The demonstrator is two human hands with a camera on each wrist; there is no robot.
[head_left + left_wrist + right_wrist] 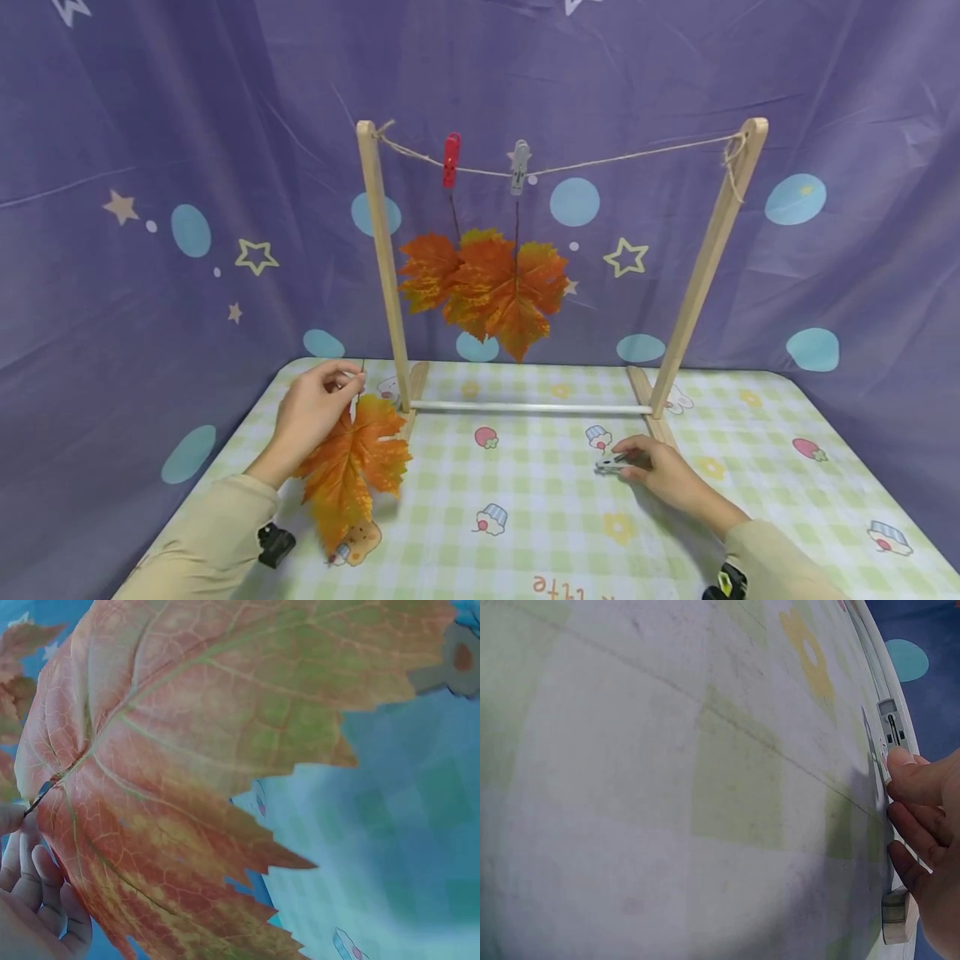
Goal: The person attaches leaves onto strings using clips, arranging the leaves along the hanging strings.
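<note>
My left hand (318,408) pinches the thin stem of an orange maple leaf (356,467), which hangs down over the table's left side. In the left wrist view the leaf (187,727) fills most of the picture, its stem between thumb and finger. On the right, my right hand (663,473) holds a grey clothespin (611,464) between thumb and fingers, low over the tablecloth. The right wrist view shows the clothespin (892,724) sticking out past the thumb. A red clothespin (451,161) and another grey clothespin (519,168) sit on the string, with leaves (517,292) hanging below them.
A wooden frame (705,267) stands at the back of the table, with a sagging string (630,156) tied between its posts. A white rod (525,407) joins the posts low down. The checked tablecloth (435,517) spreads in front; a purple curtain (225,108) hangs behind.
</note>
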